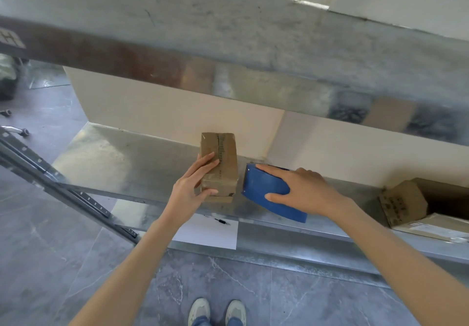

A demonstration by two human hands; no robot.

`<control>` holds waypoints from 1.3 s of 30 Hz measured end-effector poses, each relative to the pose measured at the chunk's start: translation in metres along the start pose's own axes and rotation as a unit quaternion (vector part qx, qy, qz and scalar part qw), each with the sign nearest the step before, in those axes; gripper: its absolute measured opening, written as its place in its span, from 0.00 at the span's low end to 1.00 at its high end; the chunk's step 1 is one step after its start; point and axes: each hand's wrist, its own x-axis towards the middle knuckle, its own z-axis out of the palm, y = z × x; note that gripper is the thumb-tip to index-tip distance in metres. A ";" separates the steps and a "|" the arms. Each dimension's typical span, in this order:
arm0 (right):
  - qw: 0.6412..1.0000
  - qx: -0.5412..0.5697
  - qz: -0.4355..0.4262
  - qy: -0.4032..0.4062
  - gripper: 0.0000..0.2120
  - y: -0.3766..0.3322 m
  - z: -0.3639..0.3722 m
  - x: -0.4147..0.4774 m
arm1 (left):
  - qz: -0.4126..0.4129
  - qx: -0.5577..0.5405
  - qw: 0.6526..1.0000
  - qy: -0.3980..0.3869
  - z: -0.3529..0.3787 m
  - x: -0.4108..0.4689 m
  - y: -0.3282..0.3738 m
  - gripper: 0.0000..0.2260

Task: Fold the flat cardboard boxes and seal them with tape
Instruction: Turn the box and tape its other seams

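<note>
A small folded, taped cardboard box (223,155) stands on a metal shelf (106,158) against the wall. My left hand (190,188) grips its near left corner, fingers on top and thumb on the front face. Right beside the box lies a blue tape dispenser (264,186), flat on the shelf. My right hand (302,191) holds the dispenser from the right, index finger along its far edge and thumb on its near side.
An open cardboard box (406,203) sits on flat cardboard (436,229) at the shelf's right end. A lower shelf holds a white sheet (210,234) and a pen (222,221). An upper metal shelf (228,46) overhangs. A slanted rack post (63,186) stands left.
</note>
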 end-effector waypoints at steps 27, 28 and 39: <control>0.967 0.175 0.131 0.129 0.30 0.017 0.108 0.049 | -0.015 0.001 1.000 -0.006 0.000 0.002 0.004 0.34; 0.966 0.177 0.127 0.135 0.30 0.017 0.108 0.049 | -0.015 0.004 1.000 -0.007 0.000 0.003 0.005 0.34; 0.972 0.112 0.140 0.152 0.28 0.007 0.088 0.037 | -0.034 -0.007 0.996 -0.079 -0.016 0.006 0.011 0.33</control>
